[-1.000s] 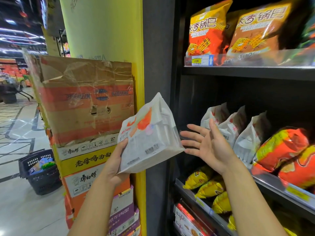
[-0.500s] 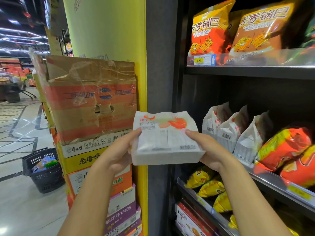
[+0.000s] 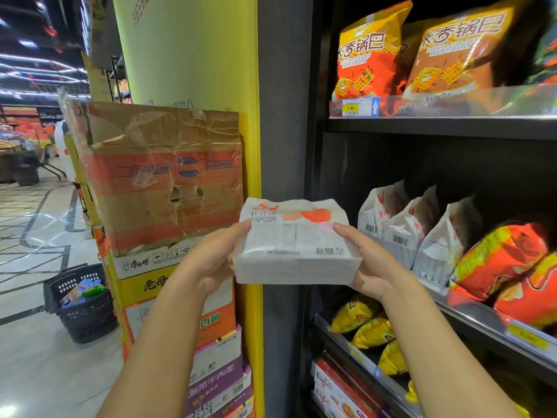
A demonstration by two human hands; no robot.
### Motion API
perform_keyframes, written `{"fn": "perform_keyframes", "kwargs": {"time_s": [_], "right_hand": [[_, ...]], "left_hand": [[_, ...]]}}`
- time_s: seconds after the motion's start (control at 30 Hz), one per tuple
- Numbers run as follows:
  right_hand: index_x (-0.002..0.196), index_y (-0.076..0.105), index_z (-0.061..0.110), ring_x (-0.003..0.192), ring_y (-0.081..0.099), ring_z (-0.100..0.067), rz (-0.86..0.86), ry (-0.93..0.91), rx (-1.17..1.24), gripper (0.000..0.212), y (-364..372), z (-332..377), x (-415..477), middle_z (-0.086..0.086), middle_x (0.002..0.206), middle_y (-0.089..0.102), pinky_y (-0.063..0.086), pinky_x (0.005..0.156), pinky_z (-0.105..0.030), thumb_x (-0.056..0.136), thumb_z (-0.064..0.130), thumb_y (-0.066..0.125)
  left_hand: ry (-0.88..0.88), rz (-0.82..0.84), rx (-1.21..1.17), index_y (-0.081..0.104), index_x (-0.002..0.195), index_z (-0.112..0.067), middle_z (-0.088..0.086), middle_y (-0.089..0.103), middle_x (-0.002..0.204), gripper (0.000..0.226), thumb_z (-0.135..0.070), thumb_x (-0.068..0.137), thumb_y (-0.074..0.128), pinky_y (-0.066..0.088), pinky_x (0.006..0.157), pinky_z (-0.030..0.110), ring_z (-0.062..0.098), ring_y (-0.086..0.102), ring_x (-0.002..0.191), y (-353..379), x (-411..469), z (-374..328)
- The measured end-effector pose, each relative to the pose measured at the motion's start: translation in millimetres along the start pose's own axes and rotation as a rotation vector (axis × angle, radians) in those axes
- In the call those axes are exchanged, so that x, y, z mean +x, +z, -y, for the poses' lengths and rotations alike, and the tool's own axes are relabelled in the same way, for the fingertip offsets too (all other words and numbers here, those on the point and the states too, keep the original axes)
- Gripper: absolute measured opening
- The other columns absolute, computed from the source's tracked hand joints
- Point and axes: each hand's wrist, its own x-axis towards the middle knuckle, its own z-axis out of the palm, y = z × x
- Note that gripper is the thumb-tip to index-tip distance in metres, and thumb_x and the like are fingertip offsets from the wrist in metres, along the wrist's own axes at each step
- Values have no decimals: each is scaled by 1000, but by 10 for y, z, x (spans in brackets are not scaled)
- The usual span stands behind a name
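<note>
Your left hand (image 3: 211, 260) and right hand (image 3: 370, 263) face each other, thumbs on top, fingers curled under the pack (image 3: 295, 251) between them, forearms raised

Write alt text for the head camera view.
A person's left hand and right hand hold a white packet by its ends before a shop shelf stocked with similar white bags. Stacked cardboard boxes and a floor basket are at left.

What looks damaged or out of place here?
The banana box topping the carton stack is torn around its handle hole and patched with wrinkled tape. The white packet held by the left hand and right hand looks intact.
</note>
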Motion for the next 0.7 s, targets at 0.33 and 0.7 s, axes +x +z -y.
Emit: {"fn": "perform_keyframes", "kwargs": {"time_s": [0.33,0.7], "right_hand": [[125,63,24,103,78,-18,-128,-392,-401,35,197,-218,103,0,115,80,64,87,-42,93,28,78],[135,64,41,128,64,-10,-11,-393,-477,72,371,-353,-86,17,137,68,54,109,-48,80,79,39]], "left_hand": [[386,-4,293,50,148,-36,-17,60,140,53,-45,99,68,53,90,24,-4,59,119,455,-270,47],[400,-101,353,28,149,-42,-14,49,145,94,-57,77,87,52,91,26,9,53,131,597,-254,301]]}}
